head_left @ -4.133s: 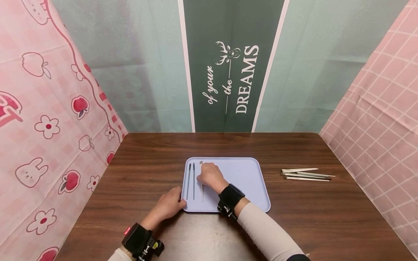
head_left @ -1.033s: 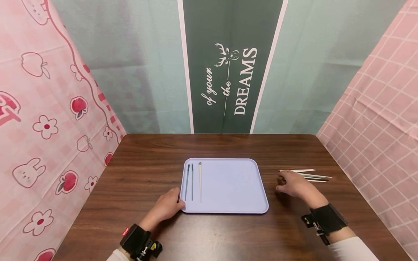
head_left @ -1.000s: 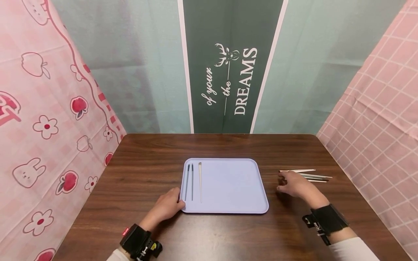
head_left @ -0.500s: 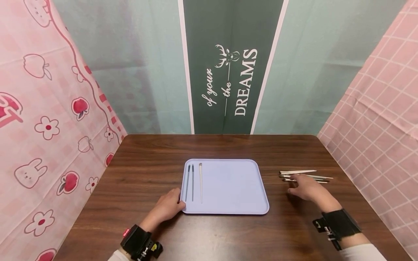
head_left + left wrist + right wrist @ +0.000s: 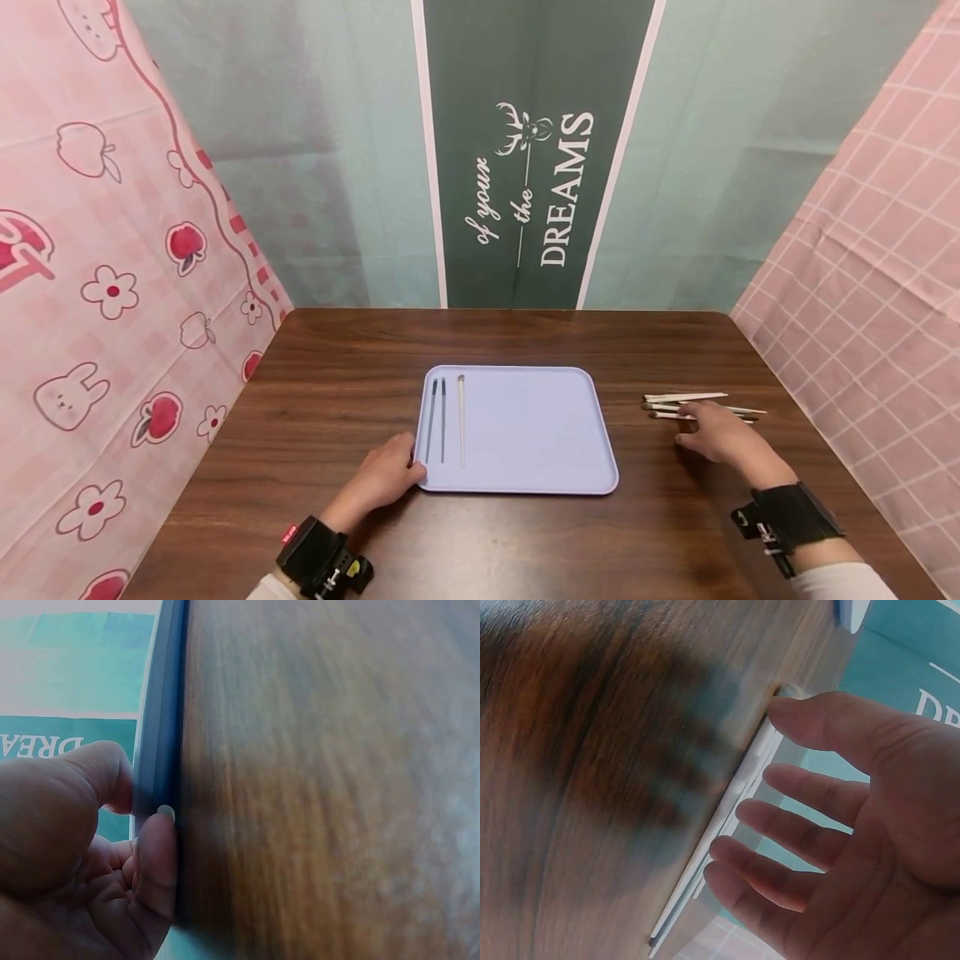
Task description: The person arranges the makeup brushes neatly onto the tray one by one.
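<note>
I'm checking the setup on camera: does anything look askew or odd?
The backdrop's lettering runs sideways, odd for text. The brushes by the right hand lie loosely bunched, less tidy than the three brushes on the tray. No spill or damage shows.

A cloth-screened workspace: wood-grain table [image 5: 517, 542], pink cloths [image 5: 885, 275] either side, green lettered cloth [image 5: 517, 50] behind.

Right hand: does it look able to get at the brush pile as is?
Likely yes. The right hand is at the brush pile, its fingers spread with nothing visibly held. The tray lies off to one side, so nothing seems to block the way.
</note>
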`<state>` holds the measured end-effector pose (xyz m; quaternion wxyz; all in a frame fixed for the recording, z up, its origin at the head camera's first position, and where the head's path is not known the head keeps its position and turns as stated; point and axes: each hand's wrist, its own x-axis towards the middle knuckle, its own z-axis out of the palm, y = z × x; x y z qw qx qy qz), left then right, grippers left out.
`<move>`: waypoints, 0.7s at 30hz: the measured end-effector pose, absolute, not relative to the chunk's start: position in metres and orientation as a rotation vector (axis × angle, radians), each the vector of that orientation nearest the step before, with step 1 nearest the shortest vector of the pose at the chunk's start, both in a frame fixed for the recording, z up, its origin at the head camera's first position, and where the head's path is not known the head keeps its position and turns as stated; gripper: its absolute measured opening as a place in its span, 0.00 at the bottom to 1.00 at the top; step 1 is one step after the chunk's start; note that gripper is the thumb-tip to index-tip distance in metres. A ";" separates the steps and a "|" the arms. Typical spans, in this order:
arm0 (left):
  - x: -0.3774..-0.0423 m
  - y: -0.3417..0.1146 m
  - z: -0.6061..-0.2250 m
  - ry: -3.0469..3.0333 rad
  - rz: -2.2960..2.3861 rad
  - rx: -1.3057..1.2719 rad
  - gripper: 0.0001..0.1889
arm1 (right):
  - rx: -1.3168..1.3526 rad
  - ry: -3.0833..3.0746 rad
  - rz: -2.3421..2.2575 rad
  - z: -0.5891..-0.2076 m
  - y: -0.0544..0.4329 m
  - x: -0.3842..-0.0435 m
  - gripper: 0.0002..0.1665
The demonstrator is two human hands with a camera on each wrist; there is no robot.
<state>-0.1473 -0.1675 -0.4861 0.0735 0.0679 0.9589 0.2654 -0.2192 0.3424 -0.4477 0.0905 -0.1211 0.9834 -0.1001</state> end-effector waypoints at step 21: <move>-0.149 -0.168 -0.489 2.873 0.815 0.197 0.11 | -0.404 3.034 -0.278 -0.458 0.350 -0.227 0.13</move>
